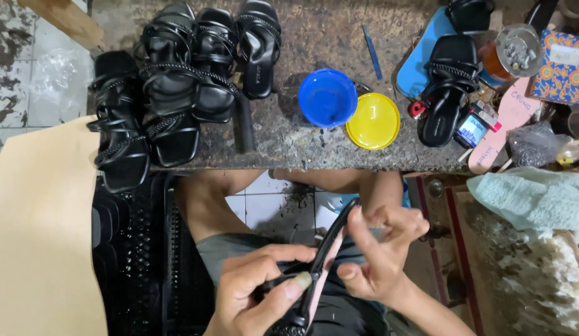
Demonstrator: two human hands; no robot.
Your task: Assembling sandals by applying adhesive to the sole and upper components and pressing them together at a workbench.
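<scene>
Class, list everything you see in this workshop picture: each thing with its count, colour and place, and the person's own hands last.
sandals: a pile, black, bench left
sandal on bench: one, black, bench right
bowl: one, blue, bench centre
lid: one, yellow, beside the bowl
insole: one, pink, bench right
cloth: one, pale green, lower right
held sandal: one, black with pink lining, over the lap
left hand: grips the held sandal
right hand: pinches its edge

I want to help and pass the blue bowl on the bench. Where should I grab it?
Grab the blue bowl by its rim, coming straight down from above. It stands upright with its mouth open, so the thin edge is easy to pinch. Use the far or left side, because the yellow lid sits right against its near right side.
</scene>
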